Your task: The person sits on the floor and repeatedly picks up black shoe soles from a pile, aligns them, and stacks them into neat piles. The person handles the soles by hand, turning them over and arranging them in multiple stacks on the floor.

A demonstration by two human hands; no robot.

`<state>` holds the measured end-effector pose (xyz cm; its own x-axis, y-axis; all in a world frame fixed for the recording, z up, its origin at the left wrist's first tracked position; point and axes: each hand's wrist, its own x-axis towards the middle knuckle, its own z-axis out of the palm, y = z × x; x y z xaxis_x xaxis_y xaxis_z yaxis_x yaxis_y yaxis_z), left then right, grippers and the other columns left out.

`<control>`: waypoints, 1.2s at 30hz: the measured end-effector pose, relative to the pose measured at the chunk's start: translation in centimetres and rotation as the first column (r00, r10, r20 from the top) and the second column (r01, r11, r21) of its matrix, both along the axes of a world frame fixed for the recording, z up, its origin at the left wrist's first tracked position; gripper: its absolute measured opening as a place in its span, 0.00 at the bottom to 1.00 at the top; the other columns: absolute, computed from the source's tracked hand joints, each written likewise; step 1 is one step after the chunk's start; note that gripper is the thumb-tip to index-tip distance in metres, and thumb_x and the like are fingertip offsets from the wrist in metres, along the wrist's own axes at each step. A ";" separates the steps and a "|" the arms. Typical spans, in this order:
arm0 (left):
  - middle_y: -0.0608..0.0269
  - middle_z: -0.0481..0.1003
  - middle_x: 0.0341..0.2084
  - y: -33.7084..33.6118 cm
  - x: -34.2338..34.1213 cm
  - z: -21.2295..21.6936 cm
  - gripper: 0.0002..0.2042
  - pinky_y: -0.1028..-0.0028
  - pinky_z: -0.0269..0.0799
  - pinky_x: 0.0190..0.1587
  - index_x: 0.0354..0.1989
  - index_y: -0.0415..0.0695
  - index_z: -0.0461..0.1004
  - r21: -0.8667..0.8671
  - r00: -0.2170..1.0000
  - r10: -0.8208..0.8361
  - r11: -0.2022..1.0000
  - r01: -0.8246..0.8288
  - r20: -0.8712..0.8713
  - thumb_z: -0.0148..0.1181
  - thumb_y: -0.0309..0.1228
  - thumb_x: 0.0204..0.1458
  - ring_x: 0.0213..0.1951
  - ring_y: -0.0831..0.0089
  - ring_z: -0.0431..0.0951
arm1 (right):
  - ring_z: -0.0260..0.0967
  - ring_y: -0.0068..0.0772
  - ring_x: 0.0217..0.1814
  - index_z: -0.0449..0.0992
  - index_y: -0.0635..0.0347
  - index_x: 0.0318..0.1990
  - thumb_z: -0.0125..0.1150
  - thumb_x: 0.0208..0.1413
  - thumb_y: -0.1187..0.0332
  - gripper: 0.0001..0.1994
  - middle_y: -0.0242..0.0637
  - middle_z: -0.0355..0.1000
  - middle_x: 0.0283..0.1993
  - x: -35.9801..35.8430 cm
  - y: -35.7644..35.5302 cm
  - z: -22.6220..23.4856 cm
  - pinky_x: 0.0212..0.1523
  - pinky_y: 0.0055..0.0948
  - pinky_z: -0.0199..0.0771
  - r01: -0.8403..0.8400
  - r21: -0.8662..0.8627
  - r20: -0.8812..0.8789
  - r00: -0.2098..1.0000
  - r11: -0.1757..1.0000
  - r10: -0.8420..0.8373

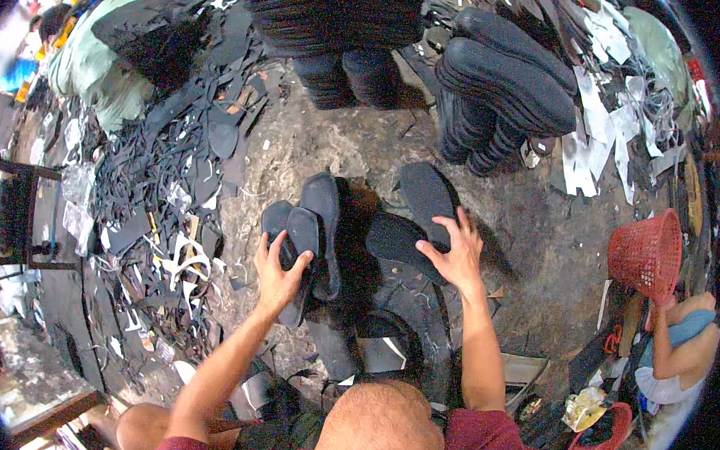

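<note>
My left hand is closed on the near end of a dark shoe sole, thumb on one edge and fingers on the other. Other soles lie against it, one of them a longer dark sole tilted just beyond. To the right, my right hand has its thumb and fingers spread over two flat black soles. Its fingertips touch the near end of the farther sole, and the thumb is at the nearer sole. The undersides of both pairs are hidden.
Tall stacks of black soles stand ahead, with another bundle of soles to their right. Dark offcuts cover the floor at left. A red basket is at right, beside another person's arm. A dark tyre-like ring lies near me.
</note>
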<state>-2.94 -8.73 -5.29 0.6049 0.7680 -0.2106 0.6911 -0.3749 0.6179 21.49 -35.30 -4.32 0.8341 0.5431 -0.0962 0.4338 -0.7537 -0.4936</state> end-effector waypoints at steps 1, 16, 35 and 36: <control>0.35 0.52 0.71 -1.5 0.8 0.0 0.40 0.50 0.48 0.72 0.69 0.44 0.64 0.031 0.994 0.080 0.996 -0.082 0.075 0.73 0.49 0.49 0.72 0.42 0.51 | 0.61 0.61 0.69 0.74 0.44 0.61 0.74 0.48 0.52 0.31 0.57 0.63 0.69 0.8 -0.8 -0.6 0.67 0.53 0.61 0.011 0.050 -0.040 0.999 0.999 -0.009; 0.48 0.70 0.57 -5.3 0.5 0.8 0.35 0.60 0.65 0.61 0.61 0.41 0.72 -0.033 0.917 0.301 0.952 -0.304 0.260 0.78 0.40 0.45 0.56 0.52 0.70 | 0.78 0.40 0.46 0.74 0.61 0.61 0.59 0.58 0.69 0.22 0.45 0.78 0.52 3.6 -2.4 -1.8 0.47 0.36 0.79 -0.151 0.103 -0.430 0.885 0.983 0.180; 0.36 0.63 0.65 -6.4 6.1 1.1 0.44 0.55 0.67 0.64 0.72 0.46 0.58 0.283 0.990 -0.077 0.958 0.042 0.116 0.75 0.34 0.45 0.65 0.42 0.67 | 0.55 0.58 0.72 0.79 0.49 0.58 0.69 0.56 0.53 0.23 0.50 0.60 0.72 -8.9 -2.0 -0.8 0.65 0.54 0.57 0.204 -0.026 0.287 0.939 0.979 -0.188; 0.37 0.63 0.65 -6.7 6.2 2.0 0.43 0.55 0.66 0.65 0.71 0.46 0.59 0.282 0.980 -0.112 0.957 0.062 0.165 0.75 0.34 0.45 0.65 0.42 0.66 | 0.53 0.57 0.73 0.79 0.51 0.57 0.70 0.56 0.55 0.23 0.50 0.59 0.72 -9.4 -0.9 -0.5 0.67 0.52 0.55 0.224 -0.050 0.312 0.929 0.973 -0.198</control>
